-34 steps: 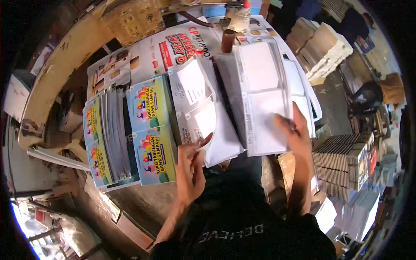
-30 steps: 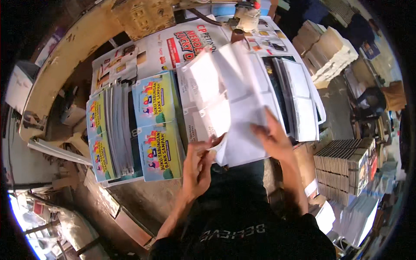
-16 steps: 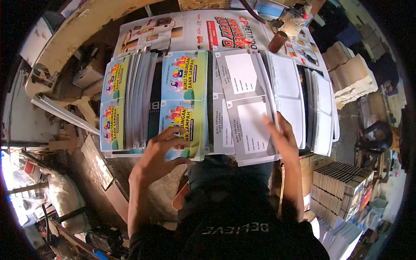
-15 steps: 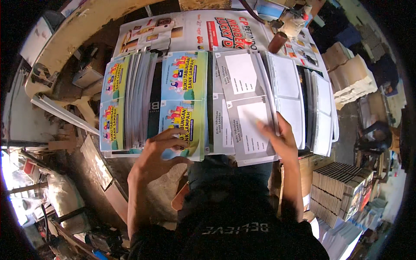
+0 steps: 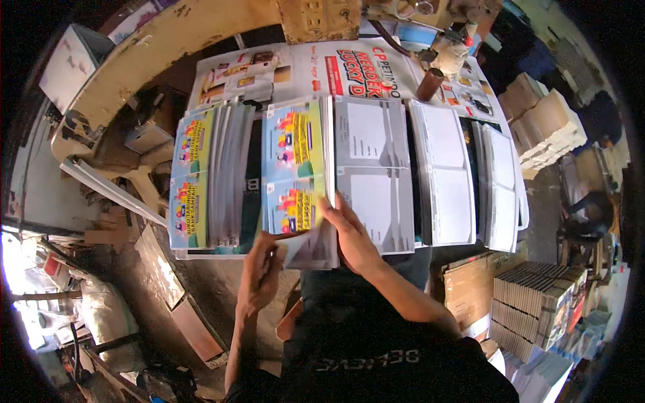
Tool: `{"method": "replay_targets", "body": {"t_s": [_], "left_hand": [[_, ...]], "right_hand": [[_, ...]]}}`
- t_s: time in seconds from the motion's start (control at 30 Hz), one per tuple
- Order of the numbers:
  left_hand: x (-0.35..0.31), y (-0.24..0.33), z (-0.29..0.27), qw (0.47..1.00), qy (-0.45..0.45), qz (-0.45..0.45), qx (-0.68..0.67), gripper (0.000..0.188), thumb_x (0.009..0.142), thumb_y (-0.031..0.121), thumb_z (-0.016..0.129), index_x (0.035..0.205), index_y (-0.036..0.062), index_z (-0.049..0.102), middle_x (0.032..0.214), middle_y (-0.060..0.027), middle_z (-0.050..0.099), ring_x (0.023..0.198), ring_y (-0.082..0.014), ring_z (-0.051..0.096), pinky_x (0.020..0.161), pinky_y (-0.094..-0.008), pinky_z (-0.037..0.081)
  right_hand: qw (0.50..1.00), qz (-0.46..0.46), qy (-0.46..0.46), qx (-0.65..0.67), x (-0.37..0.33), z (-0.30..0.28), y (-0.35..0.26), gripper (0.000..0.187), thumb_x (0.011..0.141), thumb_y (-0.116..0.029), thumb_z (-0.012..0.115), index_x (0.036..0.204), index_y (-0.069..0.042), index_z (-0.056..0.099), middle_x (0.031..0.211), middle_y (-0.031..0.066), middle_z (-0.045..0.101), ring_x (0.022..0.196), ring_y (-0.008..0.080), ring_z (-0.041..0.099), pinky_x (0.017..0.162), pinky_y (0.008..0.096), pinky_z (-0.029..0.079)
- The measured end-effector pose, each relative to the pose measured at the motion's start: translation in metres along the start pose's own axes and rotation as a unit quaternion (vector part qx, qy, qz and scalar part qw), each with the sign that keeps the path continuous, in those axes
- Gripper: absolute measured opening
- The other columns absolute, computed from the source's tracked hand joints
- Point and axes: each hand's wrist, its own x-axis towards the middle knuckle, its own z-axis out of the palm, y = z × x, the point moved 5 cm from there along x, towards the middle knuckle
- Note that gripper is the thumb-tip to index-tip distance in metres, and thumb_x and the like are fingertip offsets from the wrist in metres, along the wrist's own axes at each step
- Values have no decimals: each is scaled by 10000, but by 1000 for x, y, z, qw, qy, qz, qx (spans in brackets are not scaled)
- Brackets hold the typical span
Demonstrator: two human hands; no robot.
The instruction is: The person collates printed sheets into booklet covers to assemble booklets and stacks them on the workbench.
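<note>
In front of me lies a pile of colourful printed cover sheets (image 5: 290, 151), blue and yellow, with grey and white sheet edges showing along its right side. My left hand (image 5: 261, 274) grips the near left corner of this bundle, where a paper corner is curled up and blurred. My right hand (image 5: 355, 240) holds its right edge, thumb on top, the other fingers partly hidden. Just right of it is a pile of grey printed form sheets (image 5: 371, 171) with white panels. To the left stands a fanned row of collated sheets (image 5: 228, 174) topped by a colourful cover.
Two piles of white sheets (image 5: 443, 168), (image 5: 498, 188) lie farther right. Behind them a printed banner (image 5: 302, 70) covers the table, with a brown cylinder (image 5: 430, 84) on it. Bundled booklets (image 5: 527, 309) and paper stacks (image 5: 547, 127) stand at right.
My right hand has moved left from a skewed grey sheet to the colourful bundle's right edge. That skewed sheet no longer lies on the grey pile. My left hand has closed on the bundle's corner.
</note>
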Motion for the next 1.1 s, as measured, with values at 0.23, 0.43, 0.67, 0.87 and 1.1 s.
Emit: {"method": "replay_targets", "body": {"t_s": [0.23,0.43,0.67,0.87,1.1], "left_hand": [[34,24,-39,955,235,34,178,241,927,101,669,1113,-29,587,991,-129,680,845,-183,649,765,-325,524],[70,1,-108,970,216,12,113,347,991,170,583,1308,28,573,848,-49,657,727,-84,588,614,-239,473],[113,-135,-234,820,231,10,524,616,1036,460,404,1526,92,338,1517,-218,383,1317,-364,468,1084,-507,392],[106,-199,-254,889,202,-40,410,674,1024,520,367,1547,106,277,1586,-218,230,1430,-410,286,1142,-546,291],[113,83,24,867,178,254,389,434,956,205,606,1319,-21,532,1277,-242,587,1173,-382,569,1016,-471,441]], "right_hand": [[973,-146,-85,-156,-26,27,-41,502,967,-97,610,1399,28,385,1188,140,608,1080,190,602,887,320,525],[980,-92,-154,-84,-51,47,-77,552,964,-152,624,1436,-14,372,1242,180,593,1092,269,641,921,392,568],[974,-107,-118,-159,-71,-44,-103,254,940,-116,665,1172,-24,618,1073,89,706,974,163,688,850,308,570],[892,-259,197,-313,-91,-209,-162,150,859,-31,712,1008,-15,701,964,57,718,856,108,650,742,250,526],[704,-160,441,-533,-125,-372,-179,380,751,-230,835,1022,3,705,956,202,703,843,339,686,784,396,531]]}}
